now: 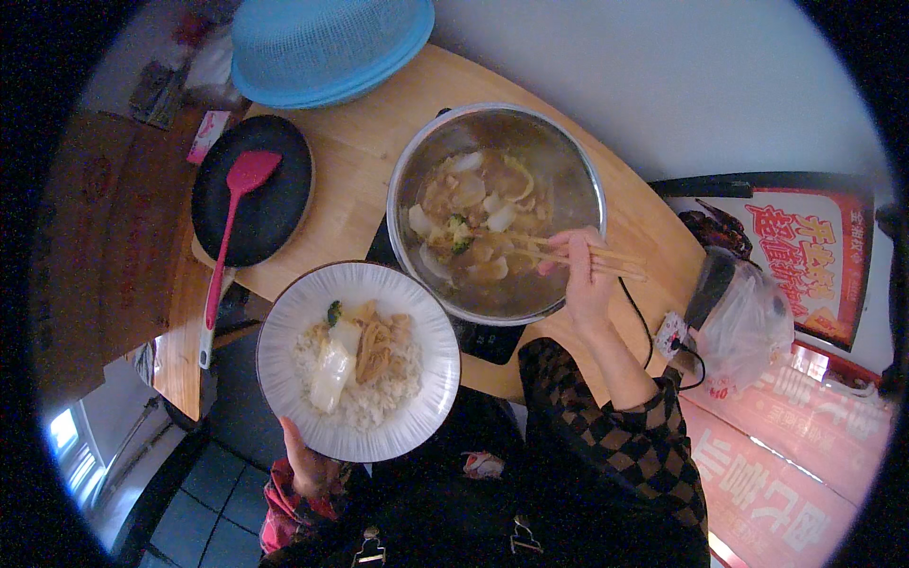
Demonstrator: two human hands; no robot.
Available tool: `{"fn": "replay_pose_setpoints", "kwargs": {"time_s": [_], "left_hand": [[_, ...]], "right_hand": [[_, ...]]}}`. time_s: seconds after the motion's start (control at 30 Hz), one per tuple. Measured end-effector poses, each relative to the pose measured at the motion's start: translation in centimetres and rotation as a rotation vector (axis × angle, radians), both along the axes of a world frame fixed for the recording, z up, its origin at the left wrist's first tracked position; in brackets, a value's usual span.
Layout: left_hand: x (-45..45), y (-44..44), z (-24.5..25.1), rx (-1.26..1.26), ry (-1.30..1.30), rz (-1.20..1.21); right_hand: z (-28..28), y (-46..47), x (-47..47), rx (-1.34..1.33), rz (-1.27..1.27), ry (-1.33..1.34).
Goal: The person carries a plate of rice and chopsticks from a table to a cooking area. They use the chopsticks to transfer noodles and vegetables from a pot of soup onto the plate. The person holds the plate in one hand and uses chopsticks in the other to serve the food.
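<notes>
My left hand holds a wide white plate by its near edge, thumb on the rim and fingers hidden beneath. White rice lies on it, topped with pale cabbage, brown strips and a small broccoli piece. In my right hand is a pair of wooden chopsticks, reaching into a large metal pot. Their tips are at a broccoli floret among cabbage in brownish broth; whether they grip it I cannot tell. The pot stands on a black induction cooker.
A pink spatula lies across a dark frying pan on the wooden table. Blue mesh baskets sit behind. At right are a black cord, a power strip and a plastic bag.
</notes>
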State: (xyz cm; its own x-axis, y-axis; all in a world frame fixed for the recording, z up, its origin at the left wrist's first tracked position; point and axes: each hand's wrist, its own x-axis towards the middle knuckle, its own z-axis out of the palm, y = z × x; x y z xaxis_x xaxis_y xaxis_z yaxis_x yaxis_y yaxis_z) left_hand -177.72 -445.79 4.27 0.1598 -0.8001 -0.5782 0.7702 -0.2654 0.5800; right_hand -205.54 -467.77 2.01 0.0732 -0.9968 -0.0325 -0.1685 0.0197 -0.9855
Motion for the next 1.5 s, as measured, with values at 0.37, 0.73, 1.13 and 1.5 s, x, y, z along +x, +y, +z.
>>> {"fn": "replay_pose_setpoints", "kwargs": {"time_s": [0.37,0.73,1.13,1.5], "left_hand": [[-0.3,-0.5,0.4,0.081,0.012,-0.073],[-2.2,-2.8,-1.0,0.029,0.139,-0.120],[-2.5,-2.3,-0.9,-0.028,0.133,-0.050],[-2.3,-1.7,-0.2,0.052,0.067,-0.007]], "right_hand": [[1.4,-1.1,-0.9,0.038,-0.160,0.021],[11.8,3.3,-0.6,-0.208,0.007,0.030],[6.8,-2.3,-2.0,0.195,-0.159,-0.002],[0.6,-3.4,1.7,0.008,0.144,0.156]]}}
